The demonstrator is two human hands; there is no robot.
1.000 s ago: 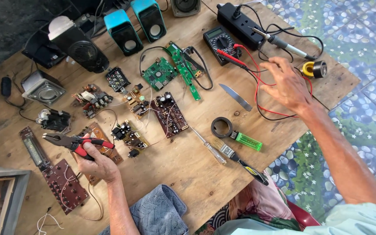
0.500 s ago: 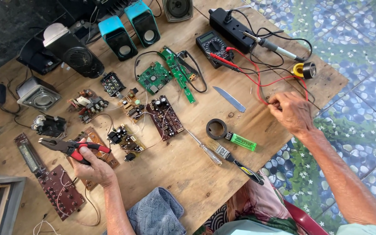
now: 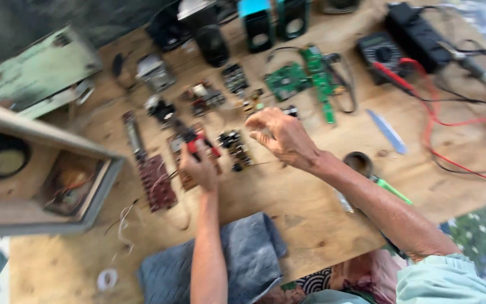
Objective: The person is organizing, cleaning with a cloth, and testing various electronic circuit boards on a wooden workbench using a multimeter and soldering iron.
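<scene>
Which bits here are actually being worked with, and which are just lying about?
In use: red-handled pliers in the left hand; small circuit board beside the right hand.

Lying about: green circuit boards, multimeter, blue speakers, grey cloth.

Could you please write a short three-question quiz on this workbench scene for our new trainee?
1. True or false: the left hand grips red-handled pliers.
2. Which lies nearest the person's body? A. the grey folded cloth B. the green circuit board C. the black multimeter with red leads
3. Fill in: the right hand hovers above the ______ wooden tabletop, its fingers pinched together.

Key
1. True.
2. A; the cloth sits at the near table edge, the other two far across.
3. Brown; whether the pinched fingers hold anything is too blurred to tell.
</scene>
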